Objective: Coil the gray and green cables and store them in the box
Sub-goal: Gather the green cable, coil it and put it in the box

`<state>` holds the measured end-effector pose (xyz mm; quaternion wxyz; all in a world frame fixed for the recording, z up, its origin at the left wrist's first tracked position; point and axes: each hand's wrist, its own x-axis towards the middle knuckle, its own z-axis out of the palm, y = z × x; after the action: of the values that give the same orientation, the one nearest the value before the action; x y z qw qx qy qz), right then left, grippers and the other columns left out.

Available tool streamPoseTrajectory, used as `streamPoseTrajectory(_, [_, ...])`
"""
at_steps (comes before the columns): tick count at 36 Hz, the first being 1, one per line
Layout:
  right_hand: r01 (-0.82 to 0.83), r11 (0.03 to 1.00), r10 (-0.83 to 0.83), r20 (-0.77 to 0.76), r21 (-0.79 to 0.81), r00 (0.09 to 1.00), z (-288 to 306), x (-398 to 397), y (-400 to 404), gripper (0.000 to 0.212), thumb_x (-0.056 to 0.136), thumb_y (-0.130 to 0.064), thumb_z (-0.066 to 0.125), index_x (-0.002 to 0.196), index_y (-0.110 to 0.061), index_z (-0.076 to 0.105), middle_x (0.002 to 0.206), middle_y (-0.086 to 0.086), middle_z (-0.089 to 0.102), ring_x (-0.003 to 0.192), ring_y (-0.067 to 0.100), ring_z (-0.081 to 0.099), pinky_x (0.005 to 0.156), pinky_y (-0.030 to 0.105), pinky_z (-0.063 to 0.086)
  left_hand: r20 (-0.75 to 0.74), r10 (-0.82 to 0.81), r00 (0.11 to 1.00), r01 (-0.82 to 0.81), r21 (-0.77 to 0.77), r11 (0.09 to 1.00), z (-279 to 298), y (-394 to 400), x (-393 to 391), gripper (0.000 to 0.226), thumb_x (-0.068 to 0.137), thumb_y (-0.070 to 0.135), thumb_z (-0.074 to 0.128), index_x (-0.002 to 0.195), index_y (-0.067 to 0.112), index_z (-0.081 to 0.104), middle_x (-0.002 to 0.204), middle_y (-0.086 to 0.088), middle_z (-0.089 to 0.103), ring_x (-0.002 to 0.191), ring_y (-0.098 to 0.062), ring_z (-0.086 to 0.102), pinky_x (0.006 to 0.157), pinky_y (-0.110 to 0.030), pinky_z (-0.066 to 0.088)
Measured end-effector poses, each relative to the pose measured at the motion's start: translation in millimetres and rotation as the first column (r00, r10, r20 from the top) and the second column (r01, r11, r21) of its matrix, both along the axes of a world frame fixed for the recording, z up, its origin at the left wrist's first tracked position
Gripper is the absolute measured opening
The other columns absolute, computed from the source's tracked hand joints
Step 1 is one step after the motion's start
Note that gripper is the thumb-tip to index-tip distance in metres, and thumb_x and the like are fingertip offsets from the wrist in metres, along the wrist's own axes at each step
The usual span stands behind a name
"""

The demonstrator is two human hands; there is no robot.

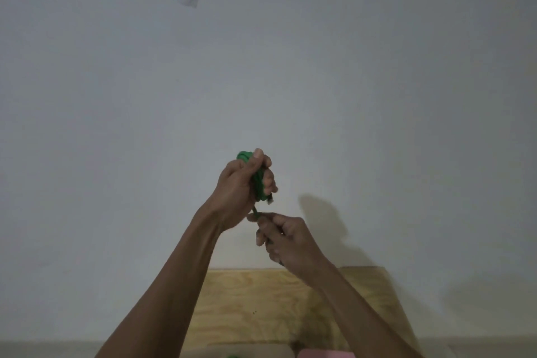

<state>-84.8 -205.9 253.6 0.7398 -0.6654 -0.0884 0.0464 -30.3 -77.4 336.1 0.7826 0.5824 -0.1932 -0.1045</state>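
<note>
Two hands before pale wall (377, 81): left hand (241, 183) grips green cable (258, 183) (coiled), right hand (287, 237) seemingly pinches tail.

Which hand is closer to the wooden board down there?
The right hand. It hangs just above the wooden board, pinching the green cable's loose end; the left hand grips the coil higher up.

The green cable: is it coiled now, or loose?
Mostly coiled. The left hand grips the green cable as a bundle of loops; the right hand pinches a short free tail below.
</note>
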Motion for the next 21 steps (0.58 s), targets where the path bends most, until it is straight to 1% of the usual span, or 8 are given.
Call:
streamPoseTrajectory(3, [0.075, 0.959, -0.031, 0.164, -0.273, 0.986, 0.8, -6.4, 0.6, 0.021, 0.101, -0.024, 0.055, 0.098, -0.013, 0.073, 0.067, -0.003, 0.062, 0.046, 0.007, 0.039, 0.049, 0.020, 0.035, 0.123, 0.045, 0.991, -0.073, 0.232, 0.970, -8.0, 10.9, 8.3, 0.037, 0.098, 0.042, 0.048, 0.090, 0.007, 0.057, 0.064, -0.006, 0.056, 0.064, -0.023, 0.053, 0.073, -0.044, 0.045])
streamPoseTrajectory(7, [0.252, 0.749, -0.007, 0.373, -0.613, 0.928, 21.6, -4.2, -19.8, 0.018, 0.096, -0.028, 0.059, 0.104, -0.023, 0.075, 0.071, -0.010, 0.065, 0.057, 0.005, 0.055, 0.061, 0.027, 0.051, 0.154, 0.031, 0.988, -0.092, 0.409, 0.908, -15.9, 21.0, 6.0, 0.040, 0.101, 0.040, 0.046, 0.094, 0.003, 0.059, 0.069, -0.008, 0.061, 0.068, -0.025, 0.054, 0.071, -0.040, 0.046])
streamPoseTrajectory(10, [0.292, 0.589, 0.144, 0.453, -0.754, 0.880, 51.8, -1.3, -31.7, 0.020, 0.092, -0.031, 0.059, 0.106, -0.029, 0.073, 0.090, -0.012, 0.073, 0.068, 0.007, 0.056, 0.073, 0.033, 0.054, 0.215, 0.013, 0.976, -0.139, 0.582, 0.801, -20.8, 21.8, 0.7, 0.042, 0.106, 0.037, 0.042, 0.091, 0.004, 0.064, 0.070, -0.006, 0.068, 0.063, -0.017, 0.056, 0.066, -0.030, 0.046])
streamPoseTrajectory(13, [0.329, 0.499, 0.224, 0.485, -0.802, 0.845, 82.0, 10.8, -43.2, 0.014, 0.092, -0.033, 0.066, 0.103, -0.031, 0.075, 0.080, -0.017, 0.068, 0.062, 0.002, 0.050, 0.070, 0.030, 0.050, 0.112, -0.059, 0.992, -0.021, 0.606, 0.795, -23.0, 21.9, -5.3, 0.054, 0.107, 0.043, 0.036, 0.087, 0.001, 0.065, 0.072, -0.013, 0.068, 0.064, -0.022, 0.058, 0.065, -0.034, 0.045])
streamPoseTrajectory(14, [0.315, 0.524, 0.232, 0.488, -0.791, 0.841, 88.7, 16.6, -46.6, 0.012, 0.090, -0.033, 0.069, 0.100, -0.030, 0.075, 0.077, -0.018, 0.067, 0.062, 0.001, 0.053, 0.070, 0.032, 0.052, 0.046, -0.095, 0.994, 0.051, 0.577, 0.815, -22.6, 21.1, -8.5, 0.058, 0.106, 0.048, 0.032, 0.089, 0.001, 0.062, 0.071, -0.015, 0.066, 0.064, -0.025, 0.057, 0.065, -0.035, 0.044])
streamPoseTrajectory(16, [0.239, 0.654, 0.205, 0.472, -0.718, 0.857, 96.1, 27.5, -50.8, 0.010, 0.085, -0.029, 0.077, 0.094, -0.024, 0.076, 0.079, -0.010, 0.073, 0.065, 0.009, 0.062, 0.068, 0.039, 0.055, -0.086, -0.162, 0.983, 0.184, 0.489, 0.853, -20.5, 18.2, -14.4, 0.065, 0.103, 0.058, 0.025, 0.089, 0.005, 0.058, 0.065, -0.014, 0.059, 0.061, -0.026, 0.053, 0.064, -0.036, 0.044])
streamPoseTrajectory(18, [0.148, 0.797, 0.150, 0.430, -0.586, 0.890, 98.0, 35.4, -51.4, 0.012, 0.081, -0.022, 0.081, 0.088, -0.015, 0.076, 0.077, -0.004, 0.073, 0.067, 0.017, 0.065, 0.066, 0.036, 0.055, -0.207, -0.218, 0.954, 0.280, 0.347, 0.895, -16.7, 14.7, -19.8, 0.069, 0.100, 0.065, 0.023, 0.081, 0.008, 0.057, 0.054, -0.008, 0.047, 0.050, -0.022, 0.045, 0.061, -0.033, 0.043])
streamPoseTrajectory(21, [0.054, 0.917, 0.116, 0.395, -0.396, 0.911, 91.7, 41.1, -46.0, 0.007, 0.083, -0.014, 0.079, 0.085, -0.009, 0.074, 0.081, -0.006, 0.071, 0.075, 0.012, 0.065, 0.074, 0.030, 0.054, -0.290, -0.322, 0.901, 0.373, 0.140, 0.917, -12.5, 11.7, -24.3, 0.070, 0.098, 0.069, 0.026, 0.069, 0.011, 0.053, 0.044, -0.001, 0.031, 0.039, -0.015, 0.031, 0.053, -0.030, 0.040])
